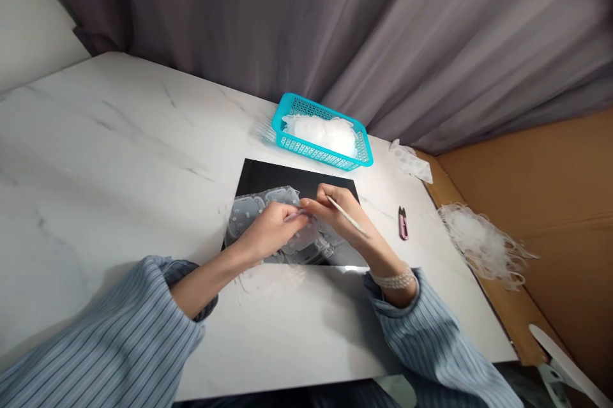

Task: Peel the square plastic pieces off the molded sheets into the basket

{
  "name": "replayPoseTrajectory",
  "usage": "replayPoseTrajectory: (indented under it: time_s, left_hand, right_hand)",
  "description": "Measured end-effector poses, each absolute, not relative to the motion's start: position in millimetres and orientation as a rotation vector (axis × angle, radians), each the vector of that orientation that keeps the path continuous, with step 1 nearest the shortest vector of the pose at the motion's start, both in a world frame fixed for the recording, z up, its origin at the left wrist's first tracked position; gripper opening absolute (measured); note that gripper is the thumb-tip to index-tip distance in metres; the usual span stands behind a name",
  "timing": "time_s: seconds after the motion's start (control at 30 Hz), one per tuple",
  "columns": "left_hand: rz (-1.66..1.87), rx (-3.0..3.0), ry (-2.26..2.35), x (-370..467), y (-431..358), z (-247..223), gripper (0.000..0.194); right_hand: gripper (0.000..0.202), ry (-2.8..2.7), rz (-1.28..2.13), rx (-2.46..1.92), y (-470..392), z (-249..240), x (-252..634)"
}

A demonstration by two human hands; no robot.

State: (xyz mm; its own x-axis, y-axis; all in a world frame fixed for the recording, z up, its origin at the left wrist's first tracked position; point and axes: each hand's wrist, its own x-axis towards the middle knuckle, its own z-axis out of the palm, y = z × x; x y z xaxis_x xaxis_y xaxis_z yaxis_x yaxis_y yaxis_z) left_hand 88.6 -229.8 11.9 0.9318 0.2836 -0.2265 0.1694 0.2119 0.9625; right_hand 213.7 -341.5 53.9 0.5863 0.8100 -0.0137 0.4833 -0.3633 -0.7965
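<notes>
A translucent plastic sheet (pixel 249 207) with rounded moulded outlines and small holes lies over a black mat (pixel 268 173). Above it, my left hand (pixel 274 229) is closed in a pinch on a small translucent plastic piece (pixel 306 232), which the fingers partly cover. Close against it, my right hand (pixel 338 207) is also closed, its fingertips meeting the left ones. A slim off-white stick (pixel 348 216) runs back from the right fingers over the wrist. Its front end is hidden, so its kind does not show.
Behind the mat stands a turquoise basket (pixel 316 151) heaped with white translucent pieces (pixel 323 131). Pink thread snips (pixel 403 224) lie to the right. Cut-out scraps (pixel 481 239) overhang the table's right edge, near a cardboard surface (pixel 536 204). Another white scrap (pixel 410 160) lies at the back right.
</notes>
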Motion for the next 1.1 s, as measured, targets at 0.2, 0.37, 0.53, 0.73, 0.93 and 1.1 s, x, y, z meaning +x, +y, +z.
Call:
replayPoseTrajectory:
  time_s: [0.2,0.37,0.53,0.73,0.93,1.1]
  left_hand:
    - [0.272,1.248,0.411,89,-229,10,0.022]
    - [0.498,1.058,0.552,93,-211,3,0.03]
    - [0.454,0.952,0.455,92,-200,10,0.031]
    - [0.282,0.801,0.329,87,-207,29,0.026]
    - [0.214,0.694,0.303,85,-201,35,0.035]
    - [0.191,0.68,0.27,86,-198,36,0.036]
  right_hand:
    - [0.037,-1.038,0.178,-1.989,-349,21,209]
    - [0.035,-0.949,-0.054,-2.119,-372,5,257]
    - [0.037,-0.851,-0.217,-2.2,-380,25,283]
    - [0.038,-0.972,0.289,-1.909,-358,62,232]
    - [0.048,-0.778,0.764,-1.447,-336,59,213]
    - [0.048,-0.667,0.773,-1.388,-339,54,220]
